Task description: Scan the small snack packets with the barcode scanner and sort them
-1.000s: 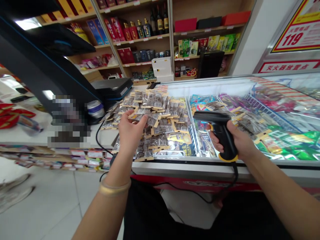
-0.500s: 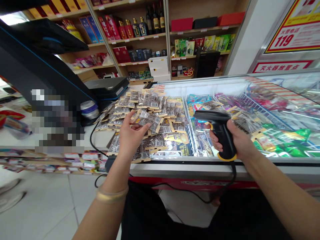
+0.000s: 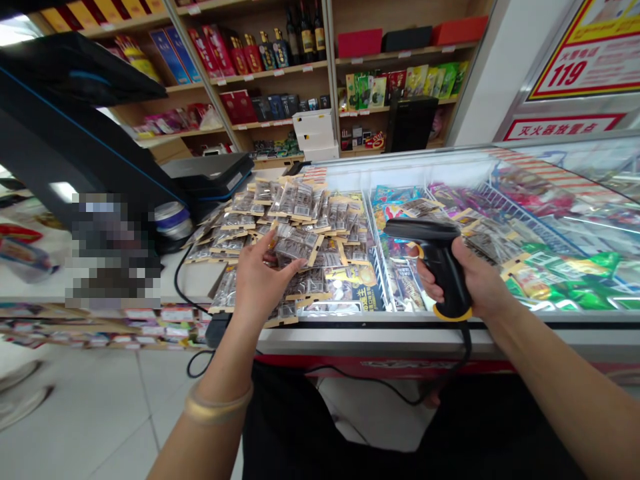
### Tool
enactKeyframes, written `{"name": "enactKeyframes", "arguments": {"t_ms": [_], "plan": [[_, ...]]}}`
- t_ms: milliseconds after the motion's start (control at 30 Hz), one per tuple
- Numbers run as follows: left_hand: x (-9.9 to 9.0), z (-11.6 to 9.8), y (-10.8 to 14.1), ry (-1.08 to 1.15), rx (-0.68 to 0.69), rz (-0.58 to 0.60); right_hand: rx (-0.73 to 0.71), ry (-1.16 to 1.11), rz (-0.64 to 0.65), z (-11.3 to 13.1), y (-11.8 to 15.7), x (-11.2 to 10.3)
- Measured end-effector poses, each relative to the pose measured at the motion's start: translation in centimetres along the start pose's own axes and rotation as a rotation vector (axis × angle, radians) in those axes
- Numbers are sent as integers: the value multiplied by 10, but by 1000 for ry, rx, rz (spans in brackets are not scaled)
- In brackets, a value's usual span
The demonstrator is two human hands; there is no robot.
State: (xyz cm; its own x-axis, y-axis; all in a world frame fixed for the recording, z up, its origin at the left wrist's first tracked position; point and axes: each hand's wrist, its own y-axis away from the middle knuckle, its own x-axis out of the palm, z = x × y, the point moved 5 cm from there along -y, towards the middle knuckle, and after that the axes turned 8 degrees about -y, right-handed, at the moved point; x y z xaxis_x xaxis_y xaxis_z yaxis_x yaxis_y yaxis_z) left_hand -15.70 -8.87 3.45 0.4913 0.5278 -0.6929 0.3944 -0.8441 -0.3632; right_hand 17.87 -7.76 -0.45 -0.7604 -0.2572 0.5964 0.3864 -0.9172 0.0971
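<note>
My left hand (image 3: 263, 270) is closed on a small clear snack packet (image 3: 296, 242), with the thumb at its near edge and the fingers at its left side. Under and around it spreads a heap of similar packets (image 3: 300, 200), with tan edges and printed labels, on the glass top of a chest freezer (image 3: 350, 325). Wrapped around the grip of a black and yellow barcode scanner (image 3: 447, 270), my right hand (image 3: 473, 280) holds it above the glass, its head pointing left. More of the packets (image 3: 483, 233) lie on the glass behind the scanner.
The scanner's cable (image 3: 365, 379) loops below the freezer edge. A black monitor stand (image 3: 95, 160), a blue-lidded container (image 3: 171, 220) and a black machine (image 3: 210, 173) stand on the left counter (image 3: 193, 283). Behind are shelves of goods (image 3: 275, 73).
The view has shifted slightly. My left hand has tilted the packet a little, showing more of its printed face. The scanner stays in my right hand at nearly the same spot.
</note>
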Motion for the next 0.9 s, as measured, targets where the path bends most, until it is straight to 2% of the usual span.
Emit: {"name": "enactKeyframes", "arguments": {"t_ms": [167, 300, 633, 800, 900], "plan": [[4, -8, 6, -219, 196, -117, 0, -2, 24, 0, -1, -1], [10, -12, 10, -302, 340, -92, 0, -10, 32, -1, -1, -2], [9, -27, 12, -342, 374, -51, -10, -37, 54, 2, -4, 2], [20, -34, 13, -395, 418, 30, -45, -26, 64, 5, -2, 2], [26, -35, 15, -416, 399, 37, -63, -15, 78, 5, -2, -1]]}}
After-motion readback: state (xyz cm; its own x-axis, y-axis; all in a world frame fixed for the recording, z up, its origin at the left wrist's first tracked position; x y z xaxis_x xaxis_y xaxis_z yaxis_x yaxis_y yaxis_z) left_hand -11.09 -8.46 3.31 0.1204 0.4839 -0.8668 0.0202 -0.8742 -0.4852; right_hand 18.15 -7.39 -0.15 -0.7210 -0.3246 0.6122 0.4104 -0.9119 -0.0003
